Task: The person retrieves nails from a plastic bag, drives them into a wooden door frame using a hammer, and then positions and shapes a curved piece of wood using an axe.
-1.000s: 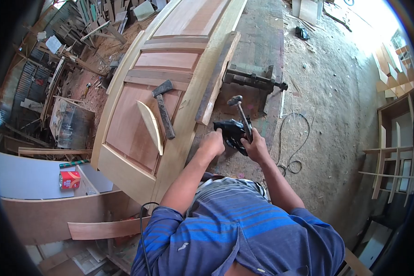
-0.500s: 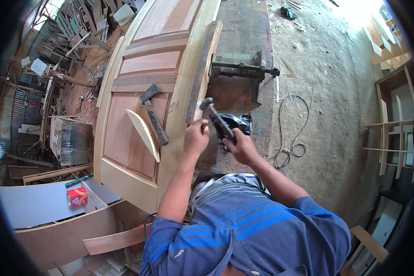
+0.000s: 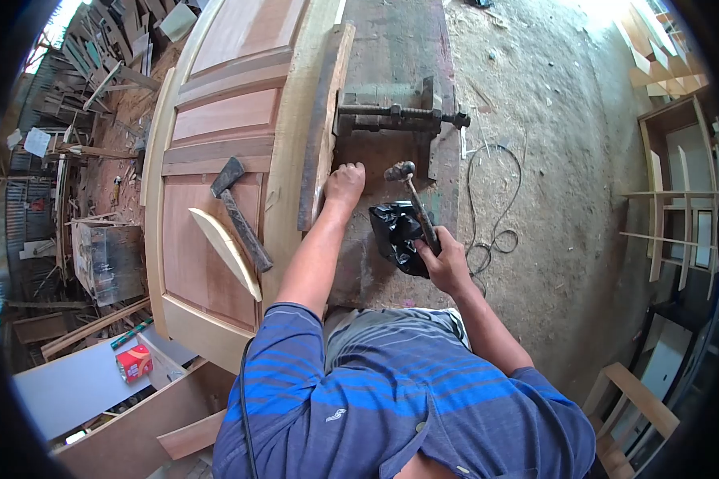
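My right hand [image 3: 447,263] grips a hammer [image 3: 419,209] by its handle, with the head raised. Behind the hammer lies a crumpled black plastic bag [image 3: 393,239] on the bench. My left hand [image 3: 345,186] rests against the edge of a long wood strip [image 3: 324,120], its fingers curled; anything inside them is hidden. That strip lies alongside a panelled wooden door [image 3: 208,275]. A second hammer [image 3: 241,215] and a curved piece of pale wood [image 3: 228,249] lie on the door.
A screw vise [image 3: 399,116] is fixed to the bench beyond my hands. On the dusty floor to the right a black cable [image 3: 519,188] lies looped, near wooden shelf frames [image 3: 683,199]. Scrap wood [image 3: 96,48] is piled far left. A red box [image 3: 134,363] sits lower left.
My left hand has moved forward along the wood strip. My right hand and the hammer have shifted right, away from it. The view has turned slightly.
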The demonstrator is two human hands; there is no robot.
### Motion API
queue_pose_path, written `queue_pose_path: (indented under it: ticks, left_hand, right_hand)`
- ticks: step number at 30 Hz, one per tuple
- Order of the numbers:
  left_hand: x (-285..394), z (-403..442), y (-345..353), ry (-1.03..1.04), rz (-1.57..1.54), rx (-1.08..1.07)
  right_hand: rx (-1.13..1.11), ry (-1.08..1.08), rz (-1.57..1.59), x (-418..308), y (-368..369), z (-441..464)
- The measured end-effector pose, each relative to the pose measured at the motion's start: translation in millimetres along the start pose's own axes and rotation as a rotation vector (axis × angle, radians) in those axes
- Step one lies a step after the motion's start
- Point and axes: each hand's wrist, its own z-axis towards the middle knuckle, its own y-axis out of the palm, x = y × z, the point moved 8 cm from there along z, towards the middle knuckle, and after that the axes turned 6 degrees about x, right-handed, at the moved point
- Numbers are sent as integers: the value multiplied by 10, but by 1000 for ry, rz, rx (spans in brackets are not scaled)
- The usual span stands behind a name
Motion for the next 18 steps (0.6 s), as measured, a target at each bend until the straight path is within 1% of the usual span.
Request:
queue_pose_path:
  ticks: [1, 4, 9, 12, 13, 16, 17, 18]
  left_hand:
    - [-35, -18, -14, 8, -20, 9]
    - [-100, -37, -59, -46, -73, -46]
    - [-115, 18, -125, -140, -113, -82]
    - [-145, -41, -197, -170, -282, 4]
    - [-155, -88, -315, -98, -502, 66]
    - [-424, -449, -441, -527, -1293, 43]
    - [-432, -644, -503, -701, -1934, 99]
    - [-505, -805, -635, -746, -2095, 138]
  right_hand:
    - [-9, 18, -12, -54, -11, 47]
    - [-22, -37, 52, -89, 57, 236]
    - [-58, -108, 71, -249, 175, 505]
    - [-68, -122, 84, -330, 199, 574]
    - [-71, -122, 92, -365, 198, 570]
    - [-105, -84, 91, -409, 203, 570]
    - [-63, -129, 117, -426, 211, 570]
    - [-78, -117, 109, -445, 236, 572]
